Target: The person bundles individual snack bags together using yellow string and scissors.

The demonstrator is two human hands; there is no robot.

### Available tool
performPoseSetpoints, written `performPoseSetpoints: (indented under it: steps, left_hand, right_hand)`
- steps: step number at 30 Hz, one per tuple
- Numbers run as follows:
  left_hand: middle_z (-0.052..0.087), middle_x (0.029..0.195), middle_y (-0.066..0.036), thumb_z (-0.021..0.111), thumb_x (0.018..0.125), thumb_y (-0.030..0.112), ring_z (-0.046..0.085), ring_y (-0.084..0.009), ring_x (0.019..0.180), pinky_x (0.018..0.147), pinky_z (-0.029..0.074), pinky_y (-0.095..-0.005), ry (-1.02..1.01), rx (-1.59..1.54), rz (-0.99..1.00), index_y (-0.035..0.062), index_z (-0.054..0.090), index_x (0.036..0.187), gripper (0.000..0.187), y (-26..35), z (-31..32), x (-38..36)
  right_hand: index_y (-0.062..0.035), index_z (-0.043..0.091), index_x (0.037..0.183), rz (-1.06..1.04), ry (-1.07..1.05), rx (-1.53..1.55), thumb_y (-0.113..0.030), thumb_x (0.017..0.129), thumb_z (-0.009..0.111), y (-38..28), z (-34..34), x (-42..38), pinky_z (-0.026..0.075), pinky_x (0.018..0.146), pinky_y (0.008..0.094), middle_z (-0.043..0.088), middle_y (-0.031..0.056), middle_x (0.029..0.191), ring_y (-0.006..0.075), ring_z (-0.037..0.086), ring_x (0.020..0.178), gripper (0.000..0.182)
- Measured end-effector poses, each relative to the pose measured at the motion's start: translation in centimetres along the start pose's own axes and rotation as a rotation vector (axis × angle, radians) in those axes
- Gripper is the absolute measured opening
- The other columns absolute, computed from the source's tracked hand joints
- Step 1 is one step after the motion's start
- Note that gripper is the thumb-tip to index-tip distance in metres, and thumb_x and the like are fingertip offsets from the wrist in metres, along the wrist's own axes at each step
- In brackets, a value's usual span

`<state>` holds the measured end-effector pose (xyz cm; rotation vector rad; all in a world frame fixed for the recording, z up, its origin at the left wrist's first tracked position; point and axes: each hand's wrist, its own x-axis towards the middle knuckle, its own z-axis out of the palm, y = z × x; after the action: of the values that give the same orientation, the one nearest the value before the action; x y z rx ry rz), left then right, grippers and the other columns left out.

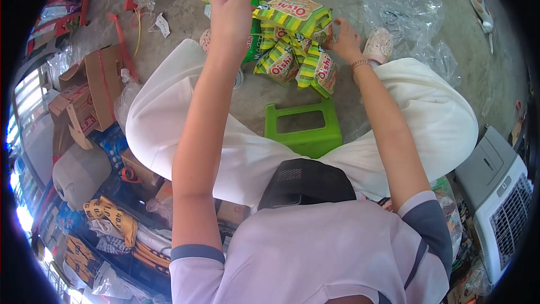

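Arranging the bunch of yellow-and-green snack packs (293,10) looks like the step in hand, with both hands at its edges. The right hand (344,42) has its fingers curled at the right end of the topmost pack; it touches or nearly touches, but I cannot tell whether that grip is closed on the wrapper. The left hand (232,14) arches over a green pack (253,39) at the bunch's left side, fingers bent and spread apart, and what its grip takes in is hidden. The packs sit between the two hands, beyond the green stool (331,118) and above the concrete floor (349,5) — whether hung or resting, I cannot say. The next move, I judge, calls for a light, sure pinch at the edges, since puffed wrappers slip and crush easily. As for print, "Oishi" reads clearly in red and white on several packs; on the green one, vertical letters seem to give "MART", the rest covered. Farther out, a white tag (162,25) bears marks too small to read, the open carton (101,81) shows red printing — illegible — and the yellow wrapping (115,217) carries skewed black characters.
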<state>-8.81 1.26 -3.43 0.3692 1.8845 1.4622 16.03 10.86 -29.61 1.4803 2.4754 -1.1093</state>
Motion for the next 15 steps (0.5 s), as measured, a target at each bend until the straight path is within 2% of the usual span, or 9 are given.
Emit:
performPoseSetpoints:
  steps: [3, 6, 9, 10, 13, 15]
  left_hand:
    - [0.045, 0.073, 0.002, 0.065, 0.083, 0.01, 0.043, -0.0071, 0.068, 0.072, 0.044, -0.026, -0.006, 0.004, 0.0, 0.0001, 0.039, 0.125, 0.05, -0.5, -0.1, -0.1]
    - [0.045, 0.073, 0.002, 0.065, 0.083, 0.011, 0.044, -0.0075, 0.068, 0.071, 0.044, -0.0259, -0.012, -0.019, -0.002, 0.0003, 0.039, 0.126, 0.051, -0.9, -0.3, 0.2]
    - [0.046, 0.075, 0.001, 0.066, 0.083, 0.011, 0.045, -0.008, 0.07, 0.072, 0.045, -0.0266, 0.004, -0.014, -0.015, 0.0015, 0.039, 0.126, 0.051, -0.8, -0.7, 0.4]
    - [0.046, 0.076, 0.001, 0.066, 0.083, 0.012, 0.045, -0.0081, 0.071, 0.072, 0.045, -0.0269, 0.01, -0.004, -0.025, 0.0019, 0.039, 0.126, 0.051, -0.7, -0.9, 0.4]
    - [0.048, 0.08, 0.0, 0.066, 0.082, 0.012, 0.048, -0.0108, 0.074, 0.075, 0.046, -0.0281, 0.024, 0.043, 0.012, 0.0018, 0.036, 0.128, 0.055, -0.2, -1.3, 0.7]
    - [0.053, 0.085, -0.005, 0.07, 0.082, 0.02, 0.052, -0.0155, 0.076, 0.076, 0.046, -0.0303, 0.062, 0.1, 0.106, -0.0002, 0.043, 0.123, 0.053, -1.0, -1.6, 1.4]
  right_hand:
    - [-0.0178, 0.046, 0.134, -0.184, 0.109, -0.245, -0.023, 0.075, 0.072, -1.6, 0.2, 0.0, 0.023, 0.109, 0.0625, 0.041, 0.0091, 0.147, 0.0299, 0.029, 0.142, 0.065]
    - [-0.0206, 0.048, 0.137, -0.246, 0.096, -0.7, -0.02, 0.077, 0.07, -3.5, 0.8, -1.0, 0.017, 0.113, 0.061, 0.041, 0.0087, 0.148, 0.0308, 0.022, 0.146, 0.063]
    - [-0.0228, 0.051, 0.136, -0.263, -0.097, -0.654, -0.02, 0.081, 0.066, -4.1, 1.4, -1.1, 0.01, 0.116, 0.0612, 0.039, 0.0075, 0.151, 0.0316, 0.016, 0.148, 0.058]
    - [-0.0208, 0.054, 0.134, -0.36, -0.154, -0.69, -0.028, 0.08, 0.067, -4.1, 1.0, -1.4, 0.012, 0.115, 0.0621, 0.047, 0.0083, 0.145, 0.0325, 0.029, 0.143, 0.057]
    - [-0.0192, 0.053, 0.134, -0.317, -0.38, -0.769, -0.04, 0.077, 0.07, -5.1, -1.0, -1.8, 0.018, 0.111, 0.0611, 0.058, 0.0083, 0.133, 0.034, 0.043, 0.133, 0.064]
    - [-0.0187, 0.055, 0.133, -0.256, -0.322, -0.642, -0.05, 0.069, 0.075, -3.2, -1.1, -1.9, 0.024, 0.106, 0.0544, 0.062, 0.0075, 0.124, 0.0327, 0.048, 0.124, 0.074]
